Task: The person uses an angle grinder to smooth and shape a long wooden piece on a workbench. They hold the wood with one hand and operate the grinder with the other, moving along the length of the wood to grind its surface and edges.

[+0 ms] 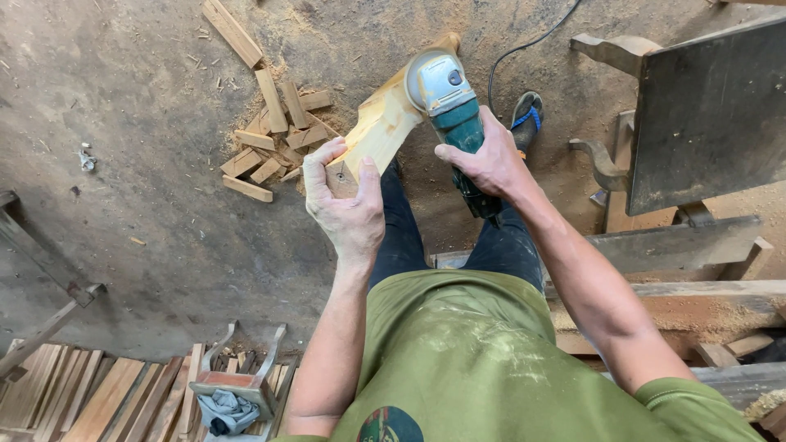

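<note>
My left hand (pixel 344 200) grips the near end of a pale shaped wooden piece (pixel 383 123) that slants up and away from me. My right hand (pixel 485 160) is wrapped around the body of a teal angle grinder (pixel 452 110). The grinder's grey metal head rests against the upper side of the wooden piece near its far end. A black cord (pixel 524 49) runs away from the grinder over the floor. My dark trousers and a foot in a blue sandal (pixel 526 119) show below the work.
A heap of short wood offcuts (pixel 274 135) lies on the dusty floor to the left. Wooden slats (pixel 90 397) are stacked at bottom left beside a small stool with a rag (pixel 233 397). A dark machine table (pixel 708 115) and planks stand on the right.
</note>
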